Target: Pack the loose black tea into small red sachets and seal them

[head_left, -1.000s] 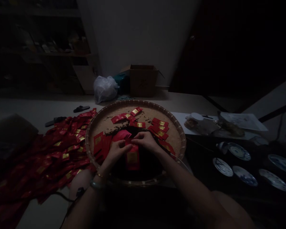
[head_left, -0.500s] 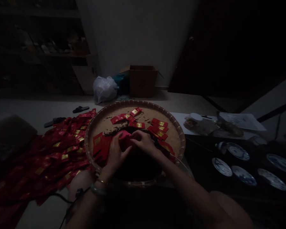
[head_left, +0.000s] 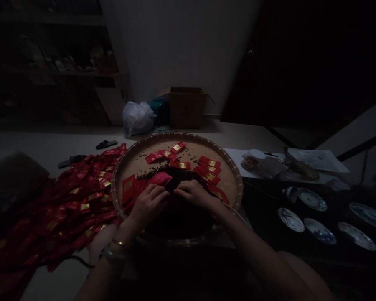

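The packets (head_left: 207, 175) are red (with gold labels (head_left: 183, 165)), the tray (head_left: 207, 147) tan, the plates (head_left: 320, 231) blue-and-white patterned.

Gap between the fingers (head_left: 187, 187) lost in shadow; shelf items (head_left: 60, 65) indistinct.

Very dim, underexposed. Door (head_left: 301, 62) and shelves (head_left: 78, 72) near black, wall (head_left: 188, 42) dull grey, floor (head_left: 253, 133) a bit paler. Weak glints on plates (head_left: 319, 230) and packets (head_left: 178, 147). Near half of tray (head_left: 203, 144) too dark to read. Can't tell where light comes from. Soft detail; corners darken, edges look wide-angle stretched.
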`<act>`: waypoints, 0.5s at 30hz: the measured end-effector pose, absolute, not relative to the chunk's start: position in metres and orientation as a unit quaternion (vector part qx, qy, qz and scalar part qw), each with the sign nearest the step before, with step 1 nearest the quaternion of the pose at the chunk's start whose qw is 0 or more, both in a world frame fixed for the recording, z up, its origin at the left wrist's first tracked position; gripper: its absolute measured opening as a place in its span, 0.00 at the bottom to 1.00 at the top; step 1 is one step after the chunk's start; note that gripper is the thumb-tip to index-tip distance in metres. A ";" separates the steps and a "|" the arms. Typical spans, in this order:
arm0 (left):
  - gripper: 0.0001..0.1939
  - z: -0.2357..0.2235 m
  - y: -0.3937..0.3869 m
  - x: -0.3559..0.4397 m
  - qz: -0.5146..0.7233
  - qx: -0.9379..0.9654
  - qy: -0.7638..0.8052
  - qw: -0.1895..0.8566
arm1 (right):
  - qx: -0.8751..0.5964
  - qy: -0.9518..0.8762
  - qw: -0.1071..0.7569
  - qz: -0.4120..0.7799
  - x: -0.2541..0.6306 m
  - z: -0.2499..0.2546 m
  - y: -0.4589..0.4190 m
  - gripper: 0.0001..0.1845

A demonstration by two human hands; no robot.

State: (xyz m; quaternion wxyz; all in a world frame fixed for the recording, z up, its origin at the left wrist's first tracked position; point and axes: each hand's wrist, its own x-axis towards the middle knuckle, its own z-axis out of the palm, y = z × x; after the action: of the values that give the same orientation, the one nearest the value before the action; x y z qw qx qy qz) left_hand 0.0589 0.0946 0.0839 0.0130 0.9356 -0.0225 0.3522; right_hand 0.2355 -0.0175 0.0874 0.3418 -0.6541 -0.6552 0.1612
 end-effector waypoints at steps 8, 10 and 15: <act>0.12 0.089 0.096 0.054 0.335 0.942 -0.035 0.004 | -0.632 -0.668 0.351 0.179 0.240 0.094 -0.022 0.06; 0.12 0.089 0.095 0.053 0.333 0.942 -0.035 0.007 | -0.610 -0.682 0.353 0.197 0.241 0.096 -0.023 0.05; 0.09 0.093 0.093 0.055 0.301 0.953 -0.042 0.001 | -0.623 -0.702 0.290 0.187 0.235 0.112 -0.022 0.06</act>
State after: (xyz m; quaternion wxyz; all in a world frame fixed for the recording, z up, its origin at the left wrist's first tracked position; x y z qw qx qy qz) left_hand 0.0554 0.0934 0.0927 0.0009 0.9526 -0.0424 0.3013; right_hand 0.2349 -0.0217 0.1117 0.2900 -0.6232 -0.7019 0.1869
